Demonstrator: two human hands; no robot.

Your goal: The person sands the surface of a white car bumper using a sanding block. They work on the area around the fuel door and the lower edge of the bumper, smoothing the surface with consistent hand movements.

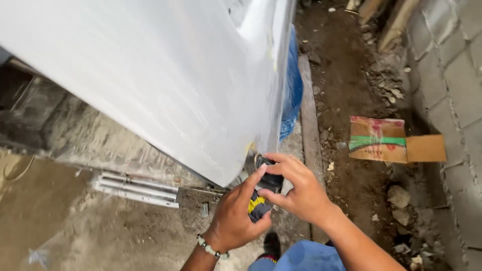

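A small tool (262, 193) — dark grey with a yellow patch, blurred — sits tilted at the lower corner of a large white panel (165, 75), which leans steeply — glossy and smooth.

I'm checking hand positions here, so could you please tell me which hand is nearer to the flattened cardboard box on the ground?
The right hand is nearer: the cardboard box lies on the dirt to its right and farther from the person. The left hand is on the far side of the right hand from it.

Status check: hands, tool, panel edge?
Left hand and right hand both gripping a dark tool with yellow marking. Tool at white panel lower corner. Nothing blocking.
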